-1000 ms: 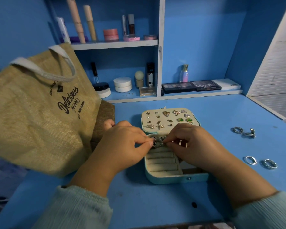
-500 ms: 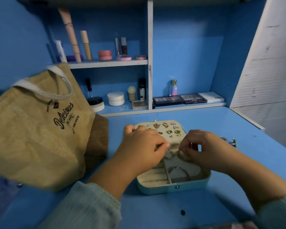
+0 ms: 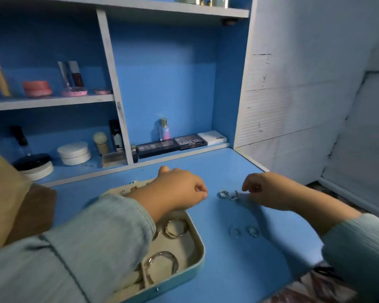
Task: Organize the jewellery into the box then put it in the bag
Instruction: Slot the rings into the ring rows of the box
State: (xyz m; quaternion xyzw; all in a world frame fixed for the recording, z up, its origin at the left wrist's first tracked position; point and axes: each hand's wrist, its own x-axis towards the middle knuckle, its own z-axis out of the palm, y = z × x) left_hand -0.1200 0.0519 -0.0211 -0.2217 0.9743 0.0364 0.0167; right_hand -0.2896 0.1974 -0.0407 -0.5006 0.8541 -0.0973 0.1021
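Two bracelets (image 3: 162,264) lie nearest us in the open jewellery box (image 3: 193,256). Our left hand (image 3: 179,189) hovers above it, fingers curled on nothing. Beside it our right hand (image 3: 269,190) curls just by two rings (image 3: 228,195) on the desk (image 3: 239,270), grip unclear. Bag (image 3: 0,189) far left.

A home dressing corner is shown: a blue table (image 3: 239,270) is backed by blue shelves (image 3: 50,101) on which makeup is kept, with eyeshadow palettes (image 3: 171,144), a perfume bottle (image 3: 164,129), cream jars (image 3: 74,153) and a makeup brush (image 3: 101,142).
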